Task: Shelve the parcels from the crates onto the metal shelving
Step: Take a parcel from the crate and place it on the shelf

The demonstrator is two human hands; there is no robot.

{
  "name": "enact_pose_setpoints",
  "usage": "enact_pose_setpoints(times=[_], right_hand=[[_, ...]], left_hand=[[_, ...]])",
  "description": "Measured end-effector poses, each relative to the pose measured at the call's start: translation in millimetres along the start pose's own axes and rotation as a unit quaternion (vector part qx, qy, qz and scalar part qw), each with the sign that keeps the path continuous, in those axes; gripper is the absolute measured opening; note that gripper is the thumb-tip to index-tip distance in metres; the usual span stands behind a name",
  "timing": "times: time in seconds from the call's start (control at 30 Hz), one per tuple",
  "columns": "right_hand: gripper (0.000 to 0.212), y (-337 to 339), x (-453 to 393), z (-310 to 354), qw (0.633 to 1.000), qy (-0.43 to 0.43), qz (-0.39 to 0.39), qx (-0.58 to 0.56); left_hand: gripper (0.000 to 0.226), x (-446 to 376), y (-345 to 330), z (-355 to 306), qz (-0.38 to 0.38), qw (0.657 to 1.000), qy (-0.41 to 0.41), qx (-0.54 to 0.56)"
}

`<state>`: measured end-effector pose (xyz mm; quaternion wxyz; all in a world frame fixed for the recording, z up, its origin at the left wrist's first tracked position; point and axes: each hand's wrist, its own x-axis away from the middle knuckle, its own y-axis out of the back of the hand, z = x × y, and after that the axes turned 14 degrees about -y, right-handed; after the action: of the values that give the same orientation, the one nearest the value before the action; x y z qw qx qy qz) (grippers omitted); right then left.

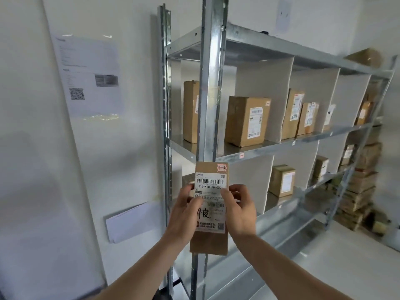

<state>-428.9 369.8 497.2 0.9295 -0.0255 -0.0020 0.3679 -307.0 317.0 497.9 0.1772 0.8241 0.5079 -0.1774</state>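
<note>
A: What are the hands doing?
B: The left hand (185, 210) and right hand (234, 210) both hold a flat brown cardboard parcel with a white label (210, 204), fingers curled round its sides.
A: Where is it?
B: Up in front of the grey metal shelving (213, 83), near the left post. More brown cardboard boxes (246, 121) stand on the shelves to the right.

Soft, even daylight fills the room around me, bright and a little washed out on the white wall (129, 148). Glare streaks the tape on the posted sheet (91, 76). The shelving (213, 83) uprights bow from wide-angle distortion, and the far right edge smears into blur.
</note>
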Motion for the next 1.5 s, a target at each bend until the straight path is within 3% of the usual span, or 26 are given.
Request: enact_pose_setpoints(times=[0.3,0.43,0.53,0.83,0.93,1.2,1.43,1.5], right_hand=[[0.010,128,-51,29,0.999,0.017,-0.049,-0.007],[0.007,179,-70,39,0.997,0.038,-0.061,0.000],[0.017,212,-86,42,0.996,0.045,-0.078,0.012],[0.022,284,-163,47,0.987,0.054,-0.143,0.050],[0.039,303,-201,49,0.982,0.050,-0.171,0.060],[0.025,349,-307,67,0.971,0.062,-0.222,0.061],[0.052,400,-369,70,0.958,0.048,-0.276,0.060],[0.046,416,-391,71,0.957,0.046,-0.281,0.050]], left_hand=[[0.045,-27,-132,-29,0.064,0.997,-0.037,-0.001],[0.039,-37,-185,-38,0.082,0.995,-0.044,0.024],[0.037,-48,-223,-39,0.093,0.994,-0.056,0.027],[0.036,-106,-324,-20,0.156,0.983,-0.076,0.061],[0.038,-138,-357,-6,0.176,0.978,-0.080,0.072],[0.038,-236,-443,17,0.223,0.965,-0.081,0.110],[0.035,-288,-519,31,0.270,0.953,-0.085,0.106],[0.034,-302,-540,33,0.272,0.952,-0.087,0.108]])
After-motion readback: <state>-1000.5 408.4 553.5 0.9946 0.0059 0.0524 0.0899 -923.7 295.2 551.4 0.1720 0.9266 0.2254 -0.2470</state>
